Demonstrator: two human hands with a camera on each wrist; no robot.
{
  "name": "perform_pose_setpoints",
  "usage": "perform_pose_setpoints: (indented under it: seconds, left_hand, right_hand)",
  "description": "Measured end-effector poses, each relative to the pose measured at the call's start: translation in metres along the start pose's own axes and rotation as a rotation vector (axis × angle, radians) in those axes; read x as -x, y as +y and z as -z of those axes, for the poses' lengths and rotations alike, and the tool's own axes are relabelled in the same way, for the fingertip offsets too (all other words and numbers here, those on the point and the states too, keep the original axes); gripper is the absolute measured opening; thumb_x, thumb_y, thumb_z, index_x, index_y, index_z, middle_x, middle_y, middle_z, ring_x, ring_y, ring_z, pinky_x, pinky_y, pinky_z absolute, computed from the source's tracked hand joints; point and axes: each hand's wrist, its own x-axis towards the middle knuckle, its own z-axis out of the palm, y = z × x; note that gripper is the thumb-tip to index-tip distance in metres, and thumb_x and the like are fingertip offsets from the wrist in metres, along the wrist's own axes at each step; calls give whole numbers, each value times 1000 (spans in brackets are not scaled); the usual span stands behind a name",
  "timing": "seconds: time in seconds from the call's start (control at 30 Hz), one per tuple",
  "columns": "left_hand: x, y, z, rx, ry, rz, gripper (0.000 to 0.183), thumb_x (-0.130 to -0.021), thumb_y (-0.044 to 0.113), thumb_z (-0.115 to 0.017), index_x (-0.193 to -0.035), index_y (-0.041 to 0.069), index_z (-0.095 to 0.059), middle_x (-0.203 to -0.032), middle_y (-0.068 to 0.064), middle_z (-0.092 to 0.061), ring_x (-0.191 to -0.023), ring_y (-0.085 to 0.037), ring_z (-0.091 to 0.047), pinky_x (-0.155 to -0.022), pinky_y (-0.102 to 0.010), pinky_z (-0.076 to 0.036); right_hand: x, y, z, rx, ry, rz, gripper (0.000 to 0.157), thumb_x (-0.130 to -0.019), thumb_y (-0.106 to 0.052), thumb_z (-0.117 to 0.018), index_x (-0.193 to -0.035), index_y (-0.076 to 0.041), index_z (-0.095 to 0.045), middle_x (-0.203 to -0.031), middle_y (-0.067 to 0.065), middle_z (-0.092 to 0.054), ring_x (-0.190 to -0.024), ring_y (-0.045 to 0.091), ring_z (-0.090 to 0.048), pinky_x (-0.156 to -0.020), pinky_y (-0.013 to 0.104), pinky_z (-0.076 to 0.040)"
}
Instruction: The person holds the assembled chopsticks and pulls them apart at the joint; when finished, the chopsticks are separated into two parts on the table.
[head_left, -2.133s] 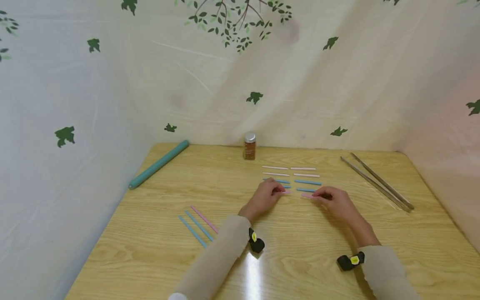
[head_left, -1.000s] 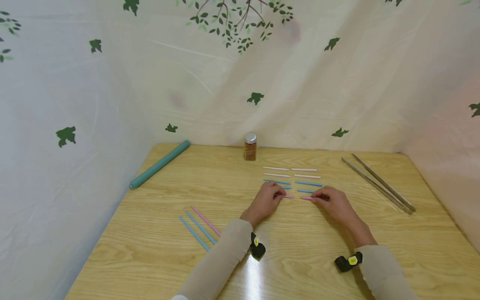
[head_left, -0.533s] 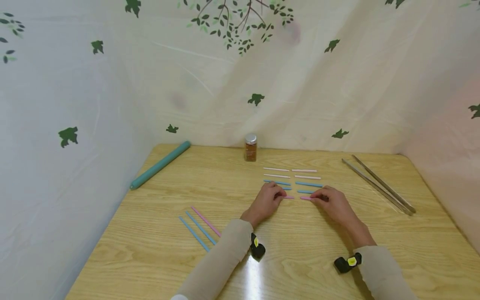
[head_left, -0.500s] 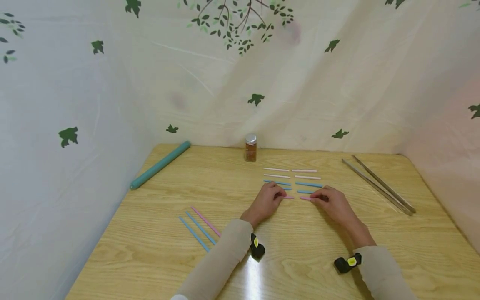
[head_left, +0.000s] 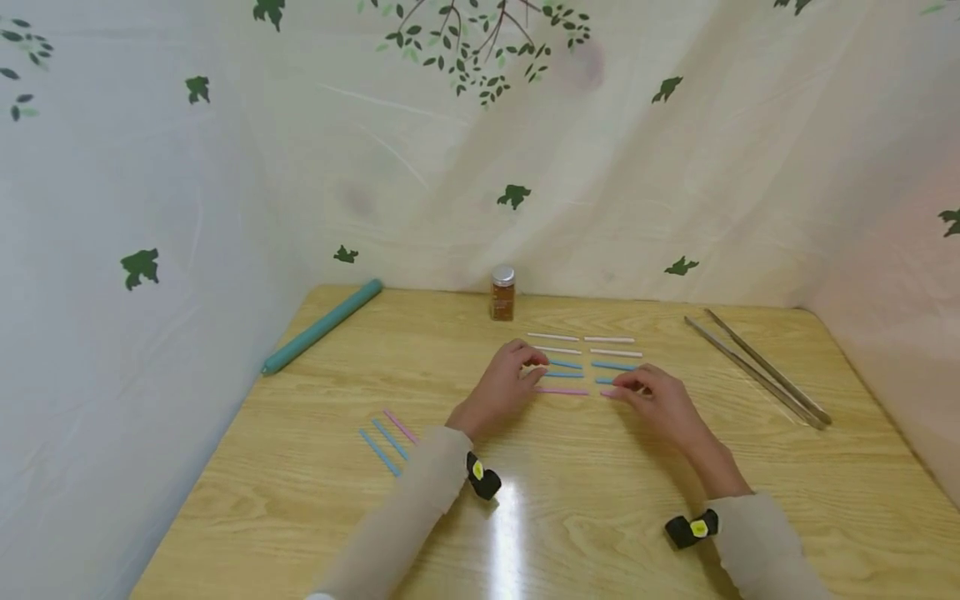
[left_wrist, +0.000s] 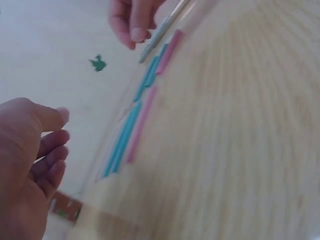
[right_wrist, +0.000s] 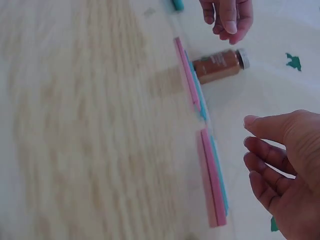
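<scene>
My left hand (head_left: pixel 502 387) is raised just off the left end of a thin pink stick (head_left: pixel 562 391), thumb and fingers apart and holding nothing. The right hand (head_left: pixel 663 407) hovers by a second pink stick (head_left: pixel 607 393); in the right wrist view its fingers (right_wrist: pixel 267 172) stand clear of that pink stick (right_wrist: pixel 214 180). Both pink sticks lie end to end with a small gap, forming the nearest row. Behind them are two rows of blue sticks (head_left: pixel 613 367) and two rows of white sticks (head_left: pixel 609 339), also in pairs.
One pink stick (head_left: pixel 400 424) and two blue sticks (head_left: pixel 380 452) lie slanted at left, partly under the left sleeve. A spice jar (head_left: pixel 503 296) stands at the back. Metal tongs (head_left: pixel 757 367) lie at right, a teal rod (head_left: pixel 322 327) at far left.
The left hand has let go of its pink stick and moved back to the left. My right hand has loosened from its pink stick, with little movement. Both pink sticks had shifted slightly nearer earlier.
</scene>
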Motion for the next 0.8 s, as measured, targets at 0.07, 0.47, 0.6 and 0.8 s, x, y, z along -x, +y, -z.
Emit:
perform_pose_setpoints:
  seconds: [0.07,0.47,0.6,0.8]
  left_hand:
    - [3,-4,15,25,-9,1,21,-97,20,-58,-109,5,-66,-107,-5,-58,-101,-18,-55,-86,-30,-48]
    - [45,-50,87,83,-39,117,20,-95,20,-60,-108,6,-66,-104,-4,-64,-95,-17,-60,-81,-32,-51]
    - [60,-62,103,68,-42,112,21,-95,22,-60,-108,6,-66,-104,-4,-65,-96,-18,-60,-82,-33,-51]
    - [82,-79,121,90,-68,141,21,-95,23,-61,-108,7,-66,-105,-5,-64,-98,-20,-60,-87,-39,-50]
  right_hand:
    - [-1,-8,-1,-15,-6,3,15,-87,-18,-70,-98,-7,-71,-89,3,-64,-81,17,-58,-71,27,-50]
    - [0,-49,-29,-196,-51,95,33,-87,-4,-68,-119,2,-59,-102,17,-63,-90,26,-61,-77,35,-54]
    - [4,-67,-48,-287,-78,107,38,-86,-6,-69,-122,0,-57,-102,17,-62,-91,25,-61,-79,35,-54]
    - [11,-102,-75,-413,-140,111,39,-86,-7,-70,-121,2,-55,-103,18,-61,-93,25,-60,-80,30,-53]
